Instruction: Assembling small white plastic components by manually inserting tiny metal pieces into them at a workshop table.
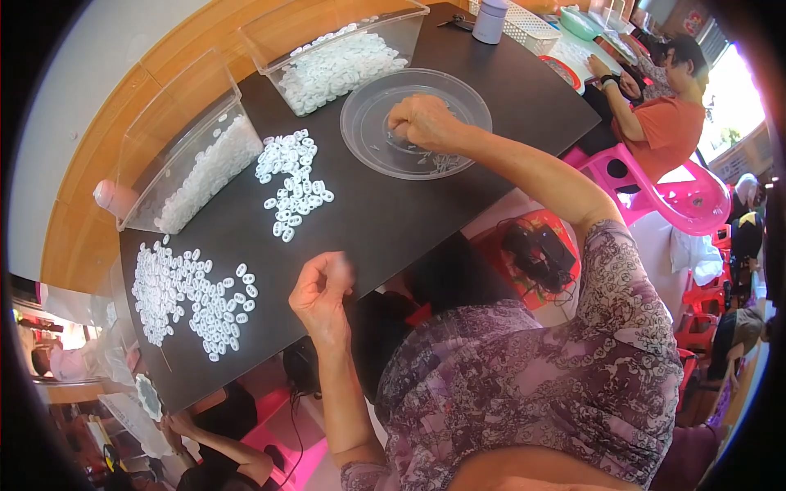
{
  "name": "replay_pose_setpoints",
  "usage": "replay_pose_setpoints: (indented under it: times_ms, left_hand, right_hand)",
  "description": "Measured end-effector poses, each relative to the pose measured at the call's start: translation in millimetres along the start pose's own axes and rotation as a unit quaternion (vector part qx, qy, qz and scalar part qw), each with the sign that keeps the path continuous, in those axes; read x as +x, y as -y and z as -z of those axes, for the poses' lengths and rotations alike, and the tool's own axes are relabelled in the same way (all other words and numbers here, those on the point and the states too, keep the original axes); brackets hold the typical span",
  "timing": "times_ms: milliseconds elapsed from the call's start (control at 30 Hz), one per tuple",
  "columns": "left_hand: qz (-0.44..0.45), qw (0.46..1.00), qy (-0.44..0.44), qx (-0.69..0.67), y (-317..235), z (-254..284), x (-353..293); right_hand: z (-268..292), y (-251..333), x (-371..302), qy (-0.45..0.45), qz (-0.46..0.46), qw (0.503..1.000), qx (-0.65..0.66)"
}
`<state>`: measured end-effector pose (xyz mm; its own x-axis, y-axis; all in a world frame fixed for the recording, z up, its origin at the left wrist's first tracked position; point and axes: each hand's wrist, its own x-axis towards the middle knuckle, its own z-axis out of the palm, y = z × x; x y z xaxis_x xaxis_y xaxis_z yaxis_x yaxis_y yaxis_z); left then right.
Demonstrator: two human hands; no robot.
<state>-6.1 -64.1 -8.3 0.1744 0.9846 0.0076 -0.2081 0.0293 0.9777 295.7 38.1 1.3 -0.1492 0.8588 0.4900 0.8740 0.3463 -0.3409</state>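
My right hand [422, 123] reaches into a round clear plastic dish [368, 114] on the black table [393, 213], fingers curled down onto a few small white pieces; whether it grips one is hidden. My left hand [322, 296] hovers at the table's near edge with fingertips pinched together, and nothing shows between them. A loose pile of small white oval rings [291, 184] lies between the dish and my left hand. A larger spread of the same white rings [192, 299] lies further left.
Two clear plastic bins [205, 159] [340, 61] holding many white rings stand along the table's far side. A white bottle [490, 20] and white basket [528, 24] sit at the far end. A person in orange [667, 114] sits on a pink chair [655, 192]. Another person's arm [217, 446] is lower left.
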Motion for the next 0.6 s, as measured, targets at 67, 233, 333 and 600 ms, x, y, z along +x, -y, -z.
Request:
replay_pose_setpoints:
  times_ms: [67, 233, 333, 600]
  left_hand:
    - [-0.008, 1.0, -0.006, 0.006, 1.2, 0.2, -0.9]
    - [-0.005, 1.0, -0.005, -0.009, 3.7, 1.0, -0.5]
    - [-0.006, 1.0, -0.006, -0.02, 5.9, 1.7, -0.3]
    - [-0.018, 0.998, -0.015, -0.062, 0.5, 0.5, -4.2]
  right_hand:
    - [-2.9, 4.5, -0.3, 0.026, -0.013, 1.0, -0.001]
    - [-13.2, 10.6, -0.1, 0.049, -0.007, 0.998, -0.033]
    - [-18.2, 11.3, -0.3, 0.043, 0.032, 0.997, -0.053]
    - [-18.4, 23.4, 0.5, 0.049, 0.068, 0.991, -0.109]
